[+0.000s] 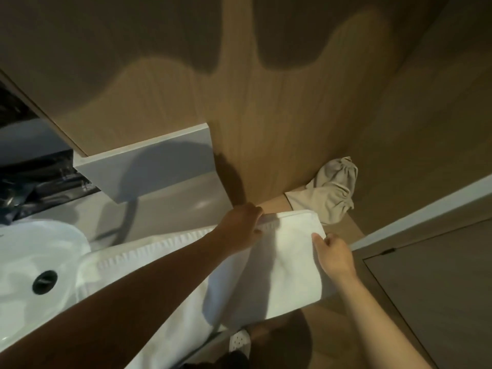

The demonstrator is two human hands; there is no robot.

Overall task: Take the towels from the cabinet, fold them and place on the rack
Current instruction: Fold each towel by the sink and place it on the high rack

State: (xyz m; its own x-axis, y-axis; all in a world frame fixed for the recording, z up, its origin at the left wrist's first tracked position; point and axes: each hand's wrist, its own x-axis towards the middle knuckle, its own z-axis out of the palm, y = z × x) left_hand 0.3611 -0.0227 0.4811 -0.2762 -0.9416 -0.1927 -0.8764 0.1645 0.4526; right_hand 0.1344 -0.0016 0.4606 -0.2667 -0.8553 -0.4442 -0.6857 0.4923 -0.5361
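Head view: our left hand point(241, 225) and right hand point(334, 254) pinch the far corners of the white towel point(287, 259), spread on the counter at five o'clock; soft, limp, best gripped by corners.

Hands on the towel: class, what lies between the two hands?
In the head view, only a folded white towel spans the stretch between the left hand and the right hand; nothing else lies there.
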